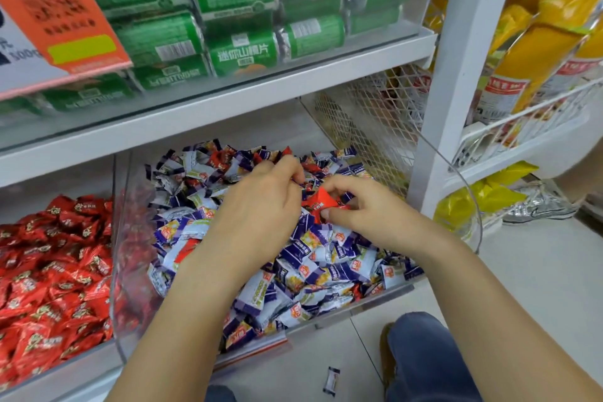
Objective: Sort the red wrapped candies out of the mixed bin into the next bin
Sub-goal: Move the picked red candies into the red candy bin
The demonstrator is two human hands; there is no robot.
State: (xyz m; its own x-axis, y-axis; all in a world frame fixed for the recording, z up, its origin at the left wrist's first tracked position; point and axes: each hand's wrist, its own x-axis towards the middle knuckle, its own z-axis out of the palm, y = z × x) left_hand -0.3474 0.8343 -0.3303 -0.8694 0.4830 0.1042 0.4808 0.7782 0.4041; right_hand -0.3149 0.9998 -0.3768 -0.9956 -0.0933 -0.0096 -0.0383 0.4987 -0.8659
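right hand (365,206) pinches a red candy (318,201) over the mixed bin (368,299); left hand (261,206) digs with fingers curled, grip unclear. best lift clear, then drop into the left red bin (112,271).

The left hand (257,202) covers the purple-and-white wrapped candies beneath it, its fingertips buried in the pile. The clear plastic bin of red wrapped candies (49,271) runs off the left edge; print on the orange cardboard sign (62,3) is blurred.
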